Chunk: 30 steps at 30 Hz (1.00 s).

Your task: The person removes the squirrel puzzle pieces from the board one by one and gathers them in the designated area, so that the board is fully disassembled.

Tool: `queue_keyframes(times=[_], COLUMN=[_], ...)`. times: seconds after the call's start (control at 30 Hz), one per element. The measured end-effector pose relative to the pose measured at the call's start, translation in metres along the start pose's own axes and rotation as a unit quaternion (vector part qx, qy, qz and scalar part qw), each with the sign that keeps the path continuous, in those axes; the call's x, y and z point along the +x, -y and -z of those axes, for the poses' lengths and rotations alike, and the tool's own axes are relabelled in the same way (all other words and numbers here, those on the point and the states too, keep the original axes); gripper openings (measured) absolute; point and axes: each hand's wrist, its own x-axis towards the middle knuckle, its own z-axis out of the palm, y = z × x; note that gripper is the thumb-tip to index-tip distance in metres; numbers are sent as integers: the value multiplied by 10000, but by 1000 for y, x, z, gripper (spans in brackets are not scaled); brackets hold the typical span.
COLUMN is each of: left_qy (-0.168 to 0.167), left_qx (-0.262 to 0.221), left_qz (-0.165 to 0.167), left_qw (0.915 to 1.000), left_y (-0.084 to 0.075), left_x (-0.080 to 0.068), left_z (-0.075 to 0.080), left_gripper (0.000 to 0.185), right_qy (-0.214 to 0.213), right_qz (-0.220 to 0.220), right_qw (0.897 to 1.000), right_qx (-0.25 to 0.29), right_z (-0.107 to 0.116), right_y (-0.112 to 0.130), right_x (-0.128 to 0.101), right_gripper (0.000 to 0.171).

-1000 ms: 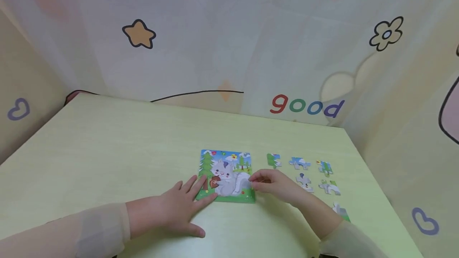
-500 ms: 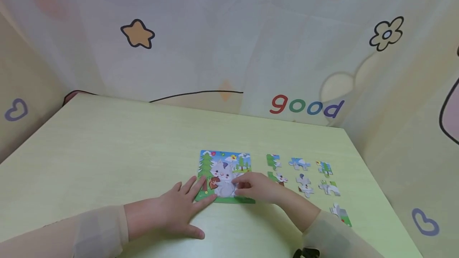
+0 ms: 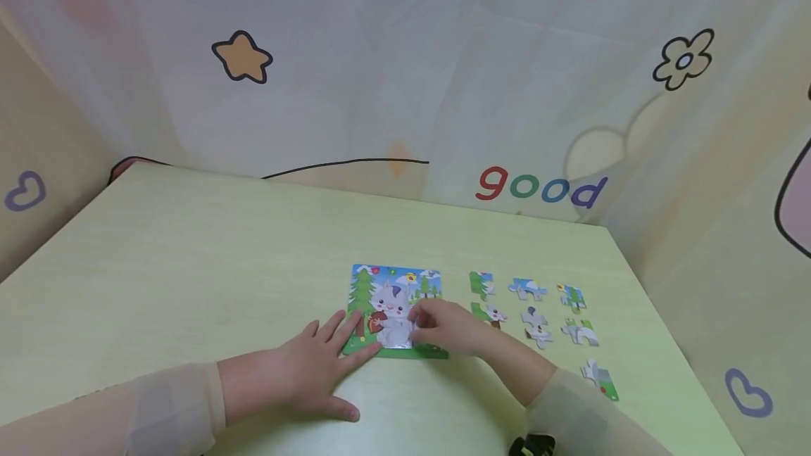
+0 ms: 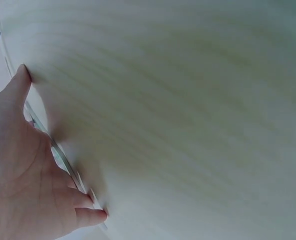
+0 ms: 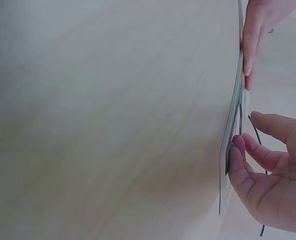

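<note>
Lying flat with fingers spread, the left hand presses the squirrel puzzle board's near-left corner on the surface. The right hand pinches a piece on the board's right-centre. Loose pieces lie just right.

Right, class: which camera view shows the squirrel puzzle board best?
The head view: the squirrel puzzle board lies face up, picture visible between both hands. The right wrist view shows only its thin edge, and so does the left wrist view.
</note>
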Motion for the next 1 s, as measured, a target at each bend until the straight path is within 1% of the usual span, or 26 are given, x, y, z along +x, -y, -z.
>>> queue_keyframes(times=[0.33, 0.53, 0.73, 0.83, 0.9, 1.0], left_qy=[81, 25, -78, -39, -12, -9], left_qx=[-21, 16, 143, 134, 123, 176], left_qz=[48, -57, -82, -86, -98, -104], left_qw=[10000, 10000, 9998, 9999, 9999, 9998], left_y=[-1, -1, 0, 0, -1, -2], left_x=[0, 0, -1, -2, -2, -2], left_z=[2, 2, 2, 3, 4, 5], left_gripper=[88, 87, 87, 87, 88, 87], right_qy=[-66, -36, -29, -1, 4, -112], right_qz=[-323, -461, -339, -314, -269, -139], right_qw=[9994, 9988, 9993, 9995, 9996, 9994], right_qx=[-77, -157, -142, -75, 50, 312], right_z=[1, 2, 0, -1, 0, 4], right_y=[5, 5, 4, 5, 6, 10], right_x=[8, 10, 12, 12, 10, 7], right_gripper=[11, 9, 14, 14, 14, 10])
